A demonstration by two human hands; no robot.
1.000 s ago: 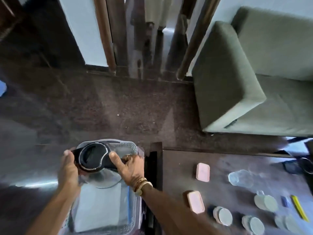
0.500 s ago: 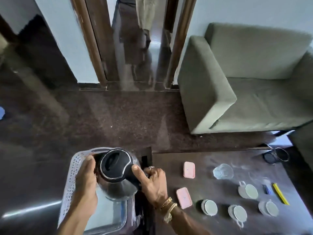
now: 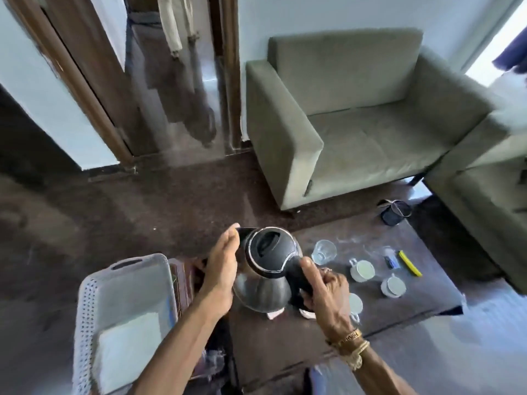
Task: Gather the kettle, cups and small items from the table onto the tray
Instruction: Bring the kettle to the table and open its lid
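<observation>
A steel kettle [image 3: 263,293] with a black lid and handle hangs over the left part of the dark table [image 3: 285,346]. My right hand [image 3: 328,292] grips its black handle. My left hand [image 3: 221,269] presses against its spout side. The grey perforated tray [image 3: 125,283] sits to the left of the table, lined with something white. On the table stand a clear glass [image 3: 323,250] and three white cups [image 3: 362,270], [image 3: 393,285], [image 3: 355,305]. Two pink items [image 3: 275,314] peek out from under the kettle. A yellow stick [image 3: 409,263] and a small blue item [image 3: 390,260] lie further right.
A green armchair [image 3: 356,124] stands behind the table and a second seat [image 3: 490,209] to its right. A dark round object [image 3: 395,212] sits at the table's far corner. An open doorway [image 3: 176,81] lies beyond the dark glossy floor.
The kettle, held in both hands, has shifted from above the tray to above the table's left part. The view has swung right and up, showing more of the armchair.
</observation>
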